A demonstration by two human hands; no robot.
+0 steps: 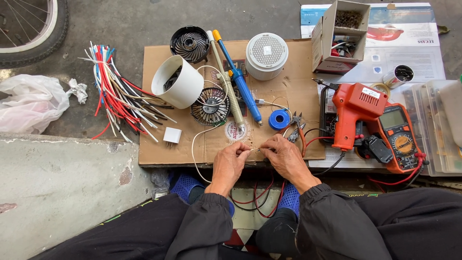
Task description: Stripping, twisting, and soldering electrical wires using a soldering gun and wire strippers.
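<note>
Thin white wire [254, 150], lower centre of frame: runs left–right between both hands. Left hand [230, 163] and right hand [284, 156] fingers pinch its ends, equally near.

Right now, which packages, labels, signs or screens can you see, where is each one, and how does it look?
Open brown cardboard box: top right, upright, compartments with small parts.
Printed white and blue paper sheet: under that box, red picture.
Orange multimeter's grey screen: right side, rectangular.
Round white and red sticker: on the flat cardboard sheet, above the hands.
</note>
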